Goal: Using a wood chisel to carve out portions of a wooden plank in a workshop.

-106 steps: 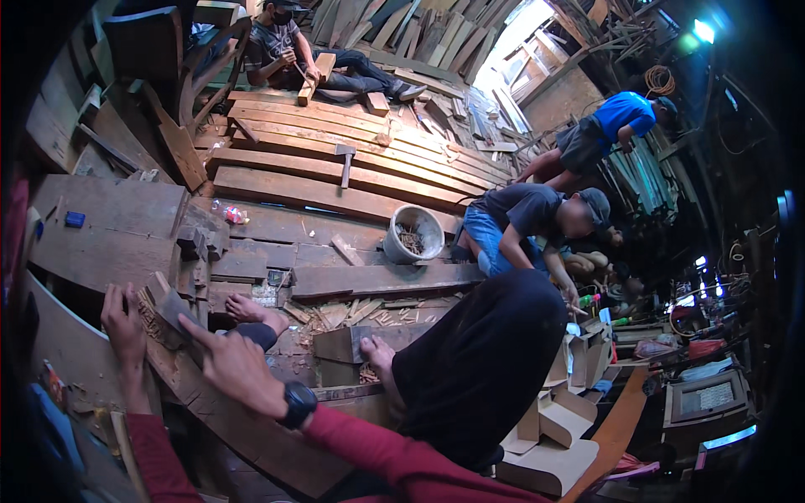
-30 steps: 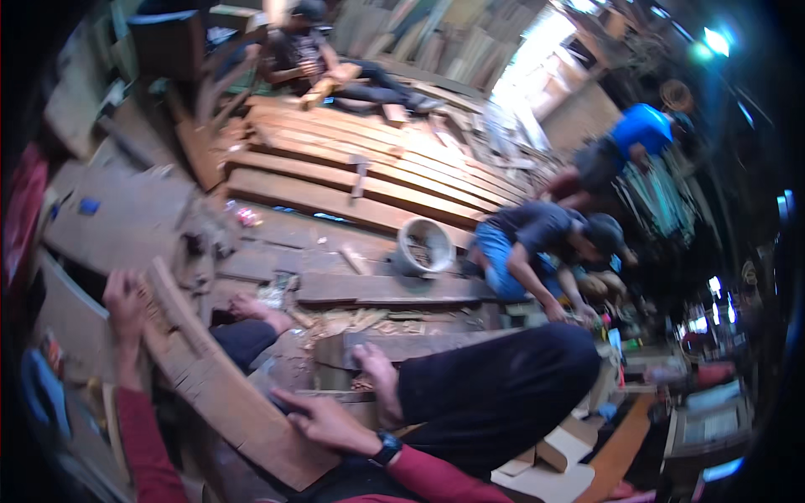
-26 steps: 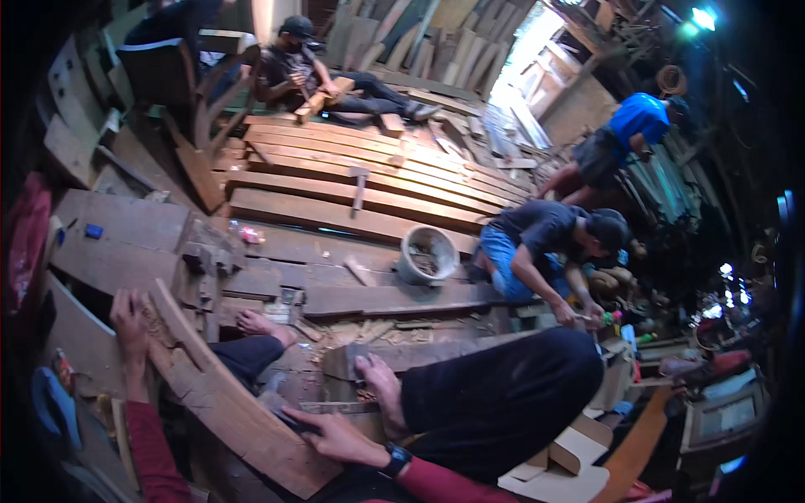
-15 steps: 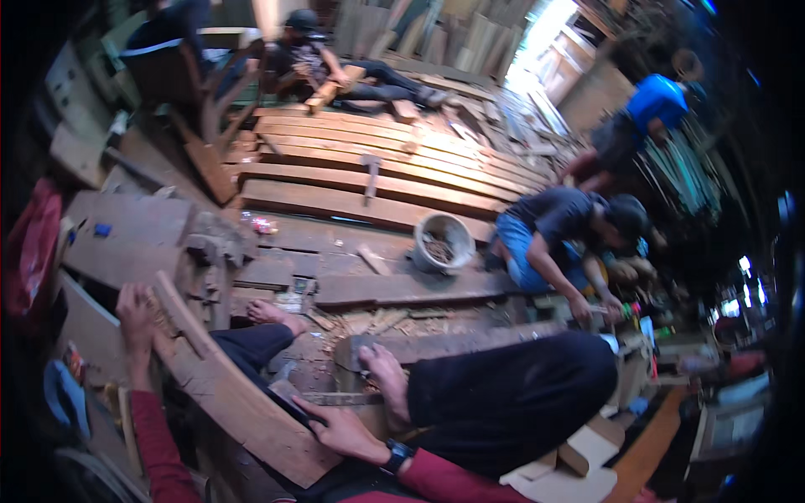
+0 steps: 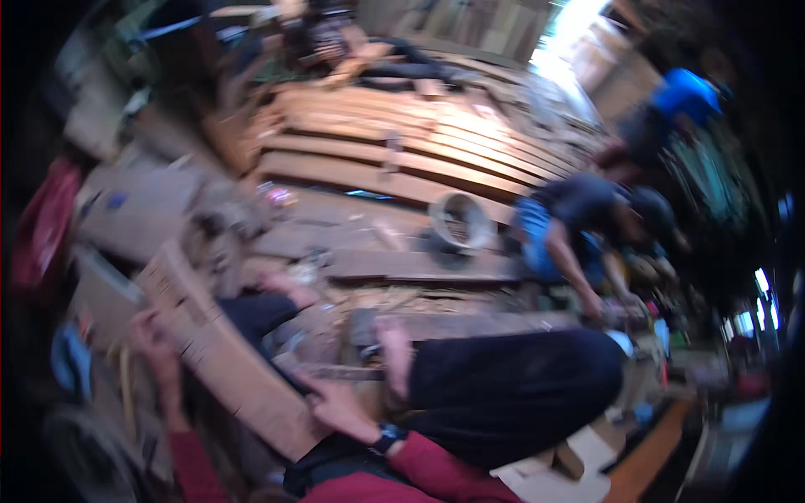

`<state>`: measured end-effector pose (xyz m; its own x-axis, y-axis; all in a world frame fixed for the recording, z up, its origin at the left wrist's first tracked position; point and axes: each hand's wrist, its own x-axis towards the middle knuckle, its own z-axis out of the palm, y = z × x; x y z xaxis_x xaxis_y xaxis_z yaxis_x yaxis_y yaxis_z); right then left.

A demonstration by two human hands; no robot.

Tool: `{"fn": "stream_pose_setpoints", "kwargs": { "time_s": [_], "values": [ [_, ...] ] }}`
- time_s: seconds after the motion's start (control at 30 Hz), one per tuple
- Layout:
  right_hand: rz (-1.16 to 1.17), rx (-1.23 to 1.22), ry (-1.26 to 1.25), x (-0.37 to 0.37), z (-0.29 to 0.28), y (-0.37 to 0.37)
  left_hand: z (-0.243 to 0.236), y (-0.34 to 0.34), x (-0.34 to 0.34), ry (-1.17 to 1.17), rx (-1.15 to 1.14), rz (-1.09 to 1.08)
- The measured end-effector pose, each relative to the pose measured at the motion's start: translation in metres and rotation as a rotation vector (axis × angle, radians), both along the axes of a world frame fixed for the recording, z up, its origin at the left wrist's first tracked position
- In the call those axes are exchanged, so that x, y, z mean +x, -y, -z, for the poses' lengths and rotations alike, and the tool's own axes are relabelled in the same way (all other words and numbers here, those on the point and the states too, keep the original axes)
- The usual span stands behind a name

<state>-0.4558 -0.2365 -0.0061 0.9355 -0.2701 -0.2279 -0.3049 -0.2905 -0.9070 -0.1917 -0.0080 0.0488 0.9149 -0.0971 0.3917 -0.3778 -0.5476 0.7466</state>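
A curved wooden board (image 5: 231, 360) with several notches or dark marks along it lies slanted over my lap, its far end up to the left. The curled fingers of my left hand (image 5: 158, 342) are at its left edge, closed on it as far as the blur shows. Close to the near end, my right hand (image 5: 340, 411), with a dark watch (image 5: 387, 438) on the wrist, grips the board's right edge. The fingers beneath the board are hidden. My bare foot (image 5: 394, 356) rests beside a wooden beam (image 5: 486, 325).
Long planks (image 5: 360, 159) lie across the back with a hammer (image 5: 392, 151) on them. A whitish bucket (image 5: 461, 222) stands before them. A co-worker (image 5: 579, 226) crouches at the right; others are farther back. Wood shavings (image 5: 386, 298) litter the floor. Cut pieces (image 5: 562, 465) lie at my right.
The board has turned, showing more of its broad face. My left hand has moved down along its left edge, away from the far end. My right hand stays near the near end; the view has shifted.
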Motion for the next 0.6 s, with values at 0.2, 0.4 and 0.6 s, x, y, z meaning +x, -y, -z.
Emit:
{"fn": "stream_pose_setpoints", "kwargs": {
  "time_s": [0.2,0.4,0.6],
  "values": [
    [0.007,0.066,-0.177,0.002,-0.056,0.038,0.021,0.068,-0.107,-0.036,0.025,-0.152],
    [-0.046,0.108,-0.133,0.012,-0.060,0.019,0.027,0.041,-0.151,-0.479,-0.094,-0.319],
    [-0.088,0.071,-0.133,0.010,-0.073,0.018,0.036,0.050,-0.140,-0.458,-0.194,-0.251]
  ]
}}
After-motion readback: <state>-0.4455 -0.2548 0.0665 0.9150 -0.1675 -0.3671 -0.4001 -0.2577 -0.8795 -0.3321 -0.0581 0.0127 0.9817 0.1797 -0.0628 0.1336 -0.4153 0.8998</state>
